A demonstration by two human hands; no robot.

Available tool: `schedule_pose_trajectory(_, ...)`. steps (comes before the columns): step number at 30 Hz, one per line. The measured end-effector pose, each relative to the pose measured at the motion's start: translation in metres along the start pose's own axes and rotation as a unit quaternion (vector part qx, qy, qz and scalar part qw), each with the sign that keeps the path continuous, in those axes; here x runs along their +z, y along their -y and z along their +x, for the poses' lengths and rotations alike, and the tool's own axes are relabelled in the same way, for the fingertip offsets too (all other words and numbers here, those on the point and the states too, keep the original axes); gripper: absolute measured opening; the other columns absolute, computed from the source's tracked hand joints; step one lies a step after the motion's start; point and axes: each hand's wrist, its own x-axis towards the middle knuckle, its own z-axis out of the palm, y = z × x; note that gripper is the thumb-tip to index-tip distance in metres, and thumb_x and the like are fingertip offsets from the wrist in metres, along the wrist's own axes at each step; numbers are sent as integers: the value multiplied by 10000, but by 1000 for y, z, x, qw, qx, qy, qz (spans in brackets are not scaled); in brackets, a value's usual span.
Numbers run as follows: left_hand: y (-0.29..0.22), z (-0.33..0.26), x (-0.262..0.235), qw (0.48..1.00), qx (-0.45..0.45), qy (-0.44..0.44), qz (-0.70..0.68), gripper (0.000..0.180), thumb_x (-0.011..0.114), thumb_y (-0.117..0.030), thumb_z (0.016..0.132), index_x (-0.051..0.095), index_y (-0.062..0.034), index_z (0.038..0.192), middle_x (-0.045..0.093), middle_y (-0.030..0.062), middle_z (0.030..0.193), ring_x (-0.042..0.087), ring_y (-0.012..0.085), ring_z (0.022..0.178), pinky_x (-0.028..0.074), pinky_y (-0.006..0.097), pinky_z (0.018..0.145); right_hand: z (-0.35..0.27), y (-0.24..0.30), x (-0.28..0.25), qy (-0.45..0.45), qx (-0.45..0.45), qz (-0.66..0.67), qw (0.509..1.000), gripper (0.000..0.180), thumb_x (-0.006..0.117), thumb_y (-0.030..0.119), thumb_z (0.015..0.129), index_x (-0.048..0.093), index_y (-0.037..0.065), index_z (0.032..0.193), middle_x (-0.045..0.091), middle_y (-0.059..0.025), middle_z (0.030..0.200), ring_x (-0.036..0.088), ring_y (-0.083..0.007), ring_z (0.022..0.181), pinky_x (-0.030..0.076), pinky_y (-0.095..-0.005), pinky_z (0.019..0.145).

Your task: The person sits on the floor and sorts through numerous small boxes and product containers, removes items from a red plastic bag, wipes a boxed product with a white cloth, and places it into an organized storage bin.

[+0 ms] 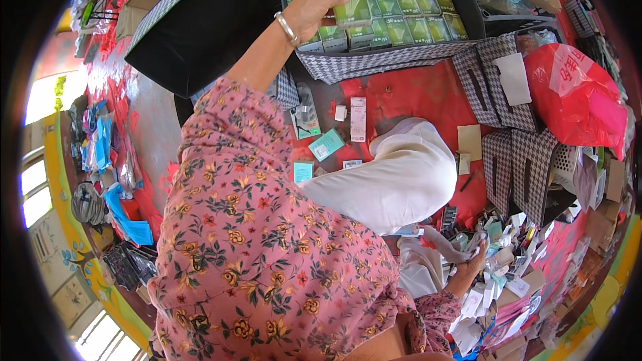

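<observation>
My left hand point(309, 13), with a silver bangle at its wrist, reaches to the top of the view. Its fingers grip a small green light-bulb box point(350, 7). That carton is held over a houndstooth fabric storage box point(384, 61) packed with rows of similar green cartons point(406, 1). Down at the lower right, my right hand point(473, 264) is beside a grey-socked foot point(447, 246) and a heap of small loose goods point(498, 261). Its fingers are too small and partly hidden to read.
The storage box's black-lined lid point(200, 33) leans at its left. Small packets point(326, 144) and a pink-white strip box point(358, 119) lie on the red floor near my white-trousered leg point(394, 180). More houndstooth boxes point(515, 167) and a red plastic bag point(568, 93) stand at the right.
</observation>
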Motion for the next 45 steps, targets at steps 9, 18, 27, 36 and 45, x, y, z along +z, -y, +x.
schedule_pose_trajectory(9, 21, -9, -20, 951, 123, 92, 270, 410, 613, -107, 764, 474, -127, 1149, 509, 27, 1004, 510, 119, 863, 442, 239, 742, 2, -11, 10, -5, 22, -36, 999, 331, 595, 261, 780, 526, 82, 1051, 563, -70, 998, 545, -242, 914, 463, -435, 751)
schedule_pose_trajectory(18, 13, 15, -19, 880, 132, 192, 414, 476, 591, -88, 746, 403, -117, 1183, 479, 82, 1072, 495, 201, 979, 421, 303, 828, -7, -6, 28, 12, 16, -42, 999, 311, 591, 227, 776, 524, 70, 1037, 588, -61, 924, 587, -210, 795, 489, -359, 653)
schedule_pose_trajectory(27, -6, 24, -29, 822, -17, 346, 451, 451, 543, -141, 792, 358, -40, 1190, 460, 153, 1127, 443, 213, 1041, 399, 323, 841, 10, -8, 16, 50, 3, -34, 998, 307, 600, 229, 775, 542, 54, 1022, 612, -64, 905, 606, -201, 762, 511, -332, 656)
schedule_pose_trajectory(36, 30, 32, -27, 867, -31, 330, 373, 445, 457, -278, 879, 405, 13, 1211, 493, 74, 1039, 438, 139, 962, 358, 293, 850, 11, -7, 21, 54, 1, -44, 998, 304, 595, 215, 777, 536, 18, 1001, 585, -71, 883, 588, -193, 760, 493, -326, 680)
schedule_pose_trajectory(45, 47, 15, -22, 789, 118, 205, 568, 369, 394, -296, 896, 540, -8, 1076, 549, 132, 941, 500, 249, 920, 386, 329, 830, 3, -2, 34, 45, 32, -32, 998, 282, 589, 214, 781, 542, 27, 987, 592, -63, 883, 592, -195, 759, 499, -341, 679)
